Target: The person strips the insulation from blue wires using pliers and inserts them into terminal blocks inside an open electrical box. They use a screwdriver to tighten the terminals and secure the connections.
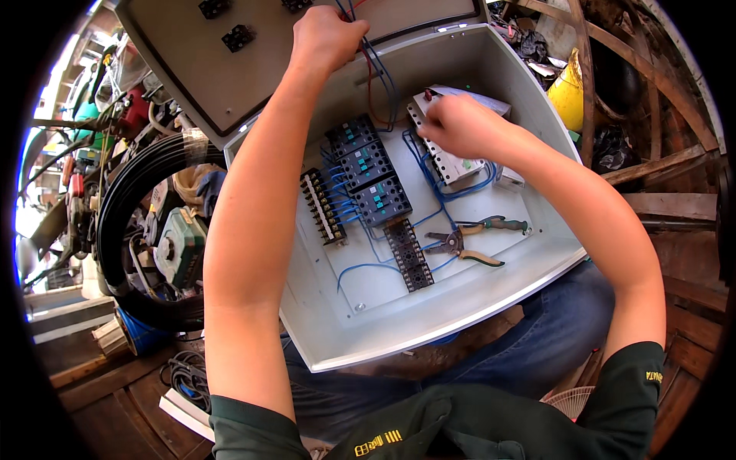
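Observation:
An open grey electrical enclosure (337,356) lies tilted across my lap. Up by its hinged lid (253,77), my left hand (328,38) is closed around several blue and red wires (377,67) that run down into the box. Over a row of white circuit breakers (458,167), my right hand (469,126) has its fingers curled; what they hold, if anything, is hidden. Black contactors (366,165), a terminal strip (323,207) and black relay sockets (409,257) are mounted on the white plate, joined by blue wires. Wire strippers (454,244) lie beside the sockets.
A coil of black cable (115,222) and a green-grey machine (180,245) stand at the left. On the right are a yellow container (567,90) and wooden beams (652,69). A smaller bundle of cable (186,376) rests on the wooden floor at lower left.

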A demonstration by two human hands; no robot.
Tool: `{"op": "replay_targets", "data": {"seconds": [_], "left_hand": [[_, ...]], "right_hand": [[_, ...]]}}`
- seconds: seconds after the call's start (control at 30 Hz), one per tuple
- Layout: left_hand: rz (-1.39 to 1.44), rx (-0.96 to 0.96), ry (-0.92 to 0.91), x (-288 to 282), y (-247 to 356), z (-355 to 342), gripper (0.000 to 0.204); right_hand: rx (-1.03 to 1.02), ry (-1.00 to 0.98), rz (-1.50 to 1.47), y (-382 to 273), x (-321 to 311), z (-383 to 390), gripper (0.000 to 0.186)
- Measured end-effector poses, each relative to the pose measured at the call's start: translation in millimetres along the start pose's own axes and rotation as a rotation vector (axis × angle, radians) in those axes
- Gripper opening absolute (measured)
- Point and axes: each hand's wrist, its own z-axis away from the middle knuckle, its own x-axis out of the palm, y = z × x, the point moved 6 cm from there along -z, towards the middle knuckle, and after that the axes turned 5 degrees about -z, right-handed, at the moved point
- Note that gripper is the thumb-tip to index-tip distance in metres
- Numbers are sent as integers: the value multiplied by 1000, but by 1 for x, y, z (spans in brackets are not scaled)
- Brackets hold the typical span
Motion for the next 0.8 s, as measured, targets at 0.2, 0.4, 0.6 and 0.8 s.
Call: {"op": "replay_targets", "data": {"seconds": [0.2,0.4,0.6,0.8], "left_hand": [[318,38,-65,20,-8,-9,26],[404,-37,-84,23,11,5,15],[470,61,-21,26,0,-2,23],[502,44,-39,23,-5,5,26]], "right_hand": [[-25,354,-83,4,16,-77,25],[95,331,-216,20,33,-100,21],[171,259,-167,36,55,-127,26],[257,313,-146,31,60,-126,28]]}}
